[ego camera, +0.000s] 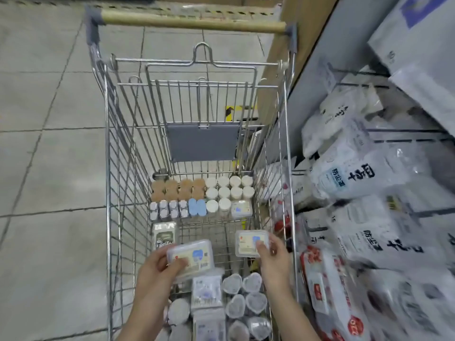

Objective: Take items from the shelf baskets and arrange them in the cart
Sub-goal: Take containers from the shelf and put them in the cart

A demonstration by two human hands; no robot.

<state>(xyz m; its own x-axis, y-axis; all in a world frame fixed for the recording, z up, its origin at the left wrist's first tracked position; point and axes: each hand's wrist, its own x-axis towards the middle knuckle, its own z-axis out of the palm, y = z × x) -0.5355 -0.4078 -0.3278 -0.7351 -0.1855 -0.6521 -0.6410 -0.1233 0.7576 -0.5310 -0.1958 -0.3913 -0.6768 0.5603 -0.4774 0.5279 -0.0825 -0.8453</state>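
Both my hands are inside the wire shopping cart [108,168]. My left hand [157,269] grips a clear plastic box [190,255] with a blue and beige label, held above the cart floor. My right hand [272,257] grips a second clear box [248,242] of the same kind near the cart's right wall. At the far end of the cart stand rows of round brown lids [178,189], white lids [230,188], small white packs [167,209] and blue containers [197,207]. A third box [241,209] lies beside them.
Heart-shaped clear containers [243,299] and flat white packets [206,291] fill the cart's near end; a dark-labelled pack [164,233] lies at its left wall. Shelf baskets on the right hold white bagged goods [357,173] and red-labelled packs [327,291]. Tiled floor lies to the left.
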